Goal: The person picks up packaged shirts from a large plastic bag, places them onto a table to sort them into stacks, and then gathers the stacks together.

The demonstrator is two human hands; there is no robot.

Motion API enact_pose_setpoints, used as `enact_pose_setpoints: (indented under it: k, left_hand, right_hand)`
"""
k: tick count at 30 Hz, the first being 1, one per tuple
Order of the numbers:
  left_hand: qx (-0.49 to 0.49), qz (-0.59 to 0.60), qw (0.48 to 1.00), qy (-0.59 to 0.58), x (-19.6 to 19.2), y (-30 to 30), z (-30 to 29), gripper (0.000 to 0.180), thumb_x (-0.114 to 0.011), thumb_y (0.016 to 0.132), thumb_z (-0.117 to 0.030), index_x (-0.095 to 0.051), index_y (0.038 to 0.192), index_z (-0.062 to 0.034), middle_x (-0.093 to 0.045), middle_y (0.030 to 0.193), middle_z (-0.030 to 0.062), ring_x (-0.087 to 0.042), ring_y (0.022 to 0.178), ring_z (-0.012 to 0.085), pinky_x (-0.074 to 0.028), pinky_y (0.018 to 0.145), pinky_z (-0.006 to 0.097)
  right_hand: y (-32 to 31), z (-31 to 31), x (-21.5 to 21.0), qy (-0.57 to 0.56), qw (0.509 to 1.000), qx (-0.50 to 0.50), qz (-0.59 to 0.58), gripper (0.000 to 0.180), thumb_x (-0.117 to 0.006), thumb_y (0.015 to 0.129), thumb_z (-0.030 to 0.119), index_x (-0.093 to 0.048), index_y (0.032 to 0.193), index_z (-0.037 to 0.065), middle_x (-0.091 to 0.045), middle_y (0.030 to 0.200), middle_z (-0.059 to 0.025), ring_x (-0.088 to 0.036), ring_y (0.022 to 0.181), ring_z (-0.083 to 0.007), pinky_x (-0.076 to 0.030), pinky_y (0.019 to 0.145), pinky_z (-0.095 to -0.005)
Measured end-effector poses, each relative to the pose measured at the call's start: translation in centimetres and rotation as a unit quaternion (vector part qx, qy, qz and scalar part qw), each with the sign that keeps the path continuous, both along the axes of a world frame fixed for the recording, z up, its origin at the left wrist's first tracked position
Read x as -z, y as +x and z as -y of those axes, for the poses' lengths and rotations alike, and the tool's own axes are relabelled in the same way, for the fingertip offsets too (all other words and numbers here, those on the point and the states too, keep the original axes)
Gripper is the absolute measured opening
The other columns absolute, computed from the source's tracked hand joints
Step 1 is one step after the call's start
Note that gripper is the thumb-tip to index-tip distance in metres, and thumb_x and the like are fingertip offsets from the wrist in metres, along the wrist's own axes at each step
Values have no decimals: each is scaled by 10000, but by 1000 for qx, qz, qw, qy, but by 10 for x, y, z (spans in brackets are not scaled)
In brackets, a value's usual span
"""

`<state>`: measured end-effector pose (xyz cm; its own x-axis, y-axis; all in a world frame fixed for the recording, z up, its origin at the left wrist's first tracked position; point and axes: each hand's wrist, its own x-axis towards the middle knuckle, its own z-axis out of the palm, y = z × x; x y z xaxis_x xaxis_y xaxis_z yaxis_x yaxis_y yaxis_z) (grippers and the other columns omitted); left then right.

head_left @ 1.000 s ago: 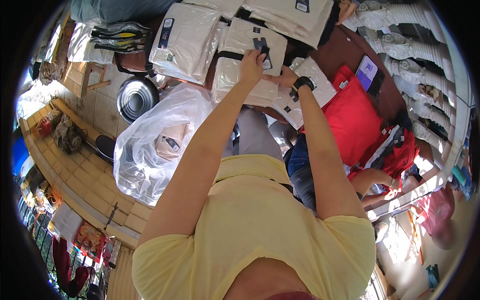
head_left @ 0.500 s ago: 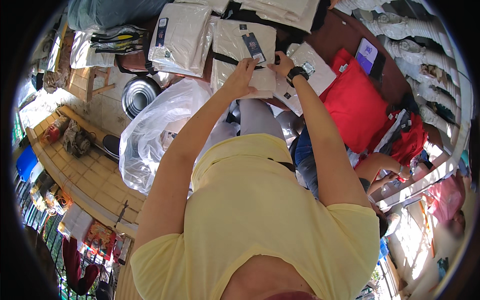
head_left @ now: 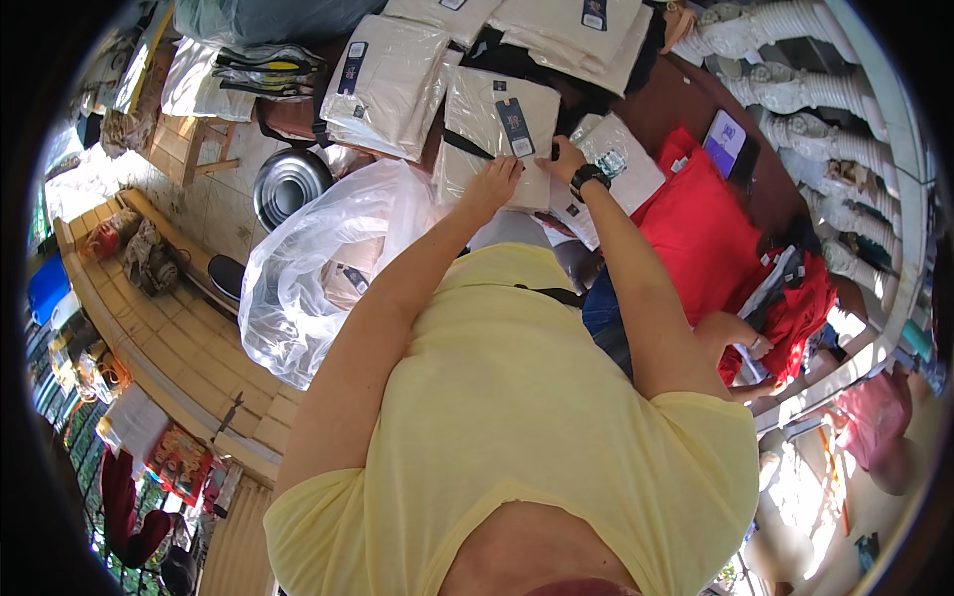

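In front of me lies a folded beige garment in a clear plastic bag (head_left: 484,97), with a dark hang tag (head_left: 515,127) on its front. A black strip (head_left: 467,146) crosses the bag at its left side. My left hand (head_left: 490,188) is closed on the bag's near part, fingertips just below the tag. At the right edge my right hand (head_left: 568,164), wearing a black watch (head_left: 590,179), pinches the bag; a small dark patch shows at the fingertips. Another bagged beige garment (head_left: 628,154) lies partly under my right hand.
More bagged beige garments (head_left: 388,84) are stacked around the brown table (head_left: 681,94). A large clear plastic bag (head_left: 288,288) hangs open at left, beside a round metal lid (head_left: 291,189). Red clothing (head_left: 696,223) and another person's hand (head_left: 740,338) are at right.
My left hand has come off the tag and moved nearer to me, onto the bag's lower part. My right hand stays at the bag's right edge. The view has shifted slightly.
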<state>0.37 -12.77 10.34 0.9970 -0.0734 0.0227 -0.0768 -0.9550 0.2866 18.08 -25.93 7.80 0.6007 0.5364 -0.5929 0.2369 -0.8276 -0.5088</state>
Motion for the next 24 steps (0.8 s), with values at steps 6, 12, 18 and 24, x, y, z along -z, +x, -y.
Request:
enact_pose_setpoints:
  k: [6,12,18,24]
  left_hand:
    - [-44,-30,964,-260,-30,11,-16,641,-743,701,-169,-464,1247,20,-485,1152,197,-470,1080,357,-393,973,409]
    - [-520,-90,810,-255,-24,23,-92,851,-737,665,-562,-517,1199,64,-499,1218,262,-442,1219,352,-372,1011,395]
    - [-500,-249,765,-321,46,29,-85,1129,-740,571,-689,-390,1270,127,-510,1238,288,-503,1189,357,-397,1007,391]
    - [-461,-163,652,-579,60,15,-91,925,-895,564,-301,-429,1286,40,-587,1200,160,-568,1106,244,-430,967,339]
  right_hand:
    - [2,-9,-7,-19,1000,12,9,807,-784,660,413,-431,1234,-30,-597,1148,-227,-602,1056,-318,-486,889,-362]
    - [11,-13,7,-26,984,70,-162,810,-818,659,354,-418,1243,-40,-590,1168,-200,-606,1042,-262,-497,874,-339]
    - [21,-13,14,-6,938,102,-330,509,-830,681,333,-580,1009,35,-604,835,-32,-483,596,-98,-364,503,-231]
    - [14,-8,27,46,868,219,-443,661,-861,641,289,-543,1149,11,-640,1044,-125,-629,924,-200,-497,764,-304]
